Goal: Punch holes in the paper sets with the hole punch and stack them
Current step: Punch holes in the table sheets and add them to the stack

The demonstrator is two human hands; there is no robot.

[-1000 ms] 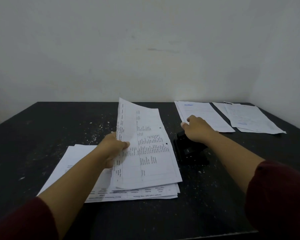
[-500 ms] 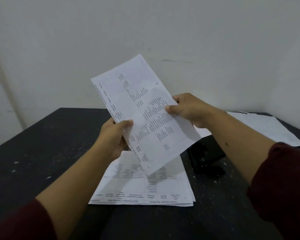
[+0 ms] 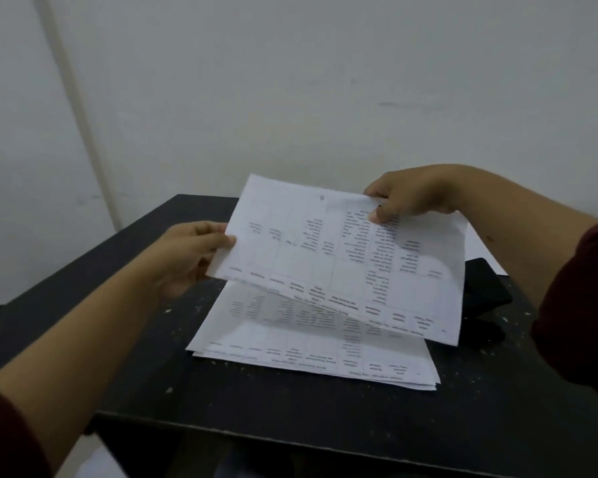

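Holding up a printed paper set (image 3: 346,257) in both hands: left hand (image 3: 187,257) pinching the left edge, right hand (image 3: 408,198) pinching the far top edge, thumb on the print. Hanging tilted just above the stack of printed sheets (image 3: 311,343) lying flat on the speckled black table (image 3: 290,419). Black hole punch (image 3: 484,288) sitting under the right forearm, half hidden behind the lifted set.

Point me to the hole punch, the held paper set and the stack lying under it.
hole punch (image 3: 484,282): head view, black top at the sheet's right edge.
held paper set (image 3: 328,257): head view, middle of the printed face.
paper stack (image 3: 290,343): head view, top sheet's near half.
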